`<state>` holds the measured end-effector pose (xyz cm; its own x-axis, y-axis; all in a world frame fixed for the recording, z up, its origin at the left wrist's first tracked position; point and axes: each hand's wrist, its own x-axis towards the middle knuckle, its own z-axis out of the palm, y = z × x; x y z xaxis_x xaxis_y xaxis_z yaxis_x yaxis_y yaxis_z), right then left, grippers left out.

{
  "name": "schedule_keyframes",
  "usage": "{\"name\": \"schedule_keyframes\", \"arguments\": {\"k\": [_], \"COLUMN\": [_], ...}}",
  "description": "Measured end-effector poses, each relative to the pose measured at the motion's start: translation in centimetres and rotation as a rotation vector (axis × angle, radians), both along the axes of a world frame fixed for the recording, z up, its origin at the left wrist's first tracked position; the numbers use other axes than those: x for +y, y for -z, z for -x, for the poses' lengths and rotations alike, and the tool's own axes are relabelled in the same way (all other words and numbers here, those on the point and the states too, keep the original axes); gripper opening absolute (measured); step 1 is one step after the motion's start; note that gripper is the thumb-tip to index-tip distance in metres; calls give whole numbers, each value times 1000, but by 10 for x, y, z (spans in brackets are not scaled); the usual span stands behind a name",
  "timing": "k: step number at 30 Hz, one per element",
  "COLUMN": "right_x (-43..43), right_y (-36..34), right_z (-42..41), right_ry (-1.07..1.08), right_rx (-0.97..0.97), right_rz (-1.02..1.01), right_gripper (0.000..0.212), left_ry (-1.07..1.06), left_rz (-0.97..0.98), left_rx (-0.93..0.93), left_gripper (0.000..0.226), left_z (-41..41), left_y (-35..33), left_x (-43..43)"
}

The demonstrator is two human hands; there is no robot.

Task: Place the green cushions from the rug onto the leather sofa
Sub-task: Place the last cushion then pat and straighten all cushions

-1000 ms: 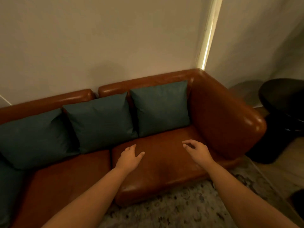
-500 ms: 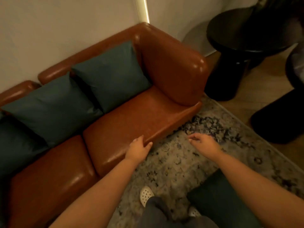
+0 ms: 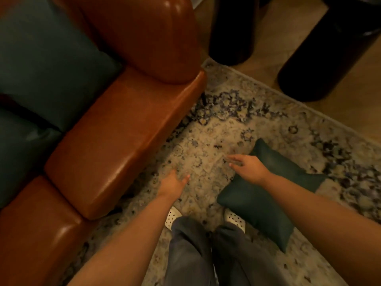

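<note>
The view has swung down off the tan-brown leather sofa (image 3: 115, 141), now left of both hands with dark green propped cushions (image 3: 51, 69) on it, to the pale patterned rug (image 3: 206, 137). There one square dark green cushion (image 3: 257, 203) lies beneath the right hand (image 3: 248, 167). That hand and the left hand (image 3: 172, 185) hover loose-fingered and empty, so a pickup likely comes next.

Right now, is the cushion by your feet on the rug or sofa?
On the rug: the cushion lies flat, clear of the sofa.

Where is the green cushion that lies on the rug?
In the head view, the green cushion lies on the rug at lower right, beside the person's right shoe, apart from the leather sofa on the left.
</note>
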<state>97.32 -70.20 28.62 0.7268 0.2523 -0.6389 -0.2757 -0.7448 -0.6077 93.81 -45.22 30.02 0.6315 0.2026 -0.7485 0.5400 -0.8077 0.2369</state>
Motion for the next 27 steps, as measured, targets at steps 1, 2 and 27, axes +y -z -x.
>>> {"name": "schedule_keyframes", "arguments": {"k": [1, 2, 27], "right_x": [-4, -8, -111], "right_y": [13, 26, 320], "right_z": [3, 7, 72], "right_ry": [4, 4, 505], "right_rx": [8, 7, 150], "right_rz": [14, 23, 501], "right_gripper": [44, 46, 77], "left_ry": [18, 32, 219], "left_rz": [-12, -18, 157], "left_rx": [11, 22, 288], "left_gripper": [77, 76, 79], "left_z": [1, 2, 32], "left_y": [13, 27, 324], "left_x": [-5, -10, -103]}}
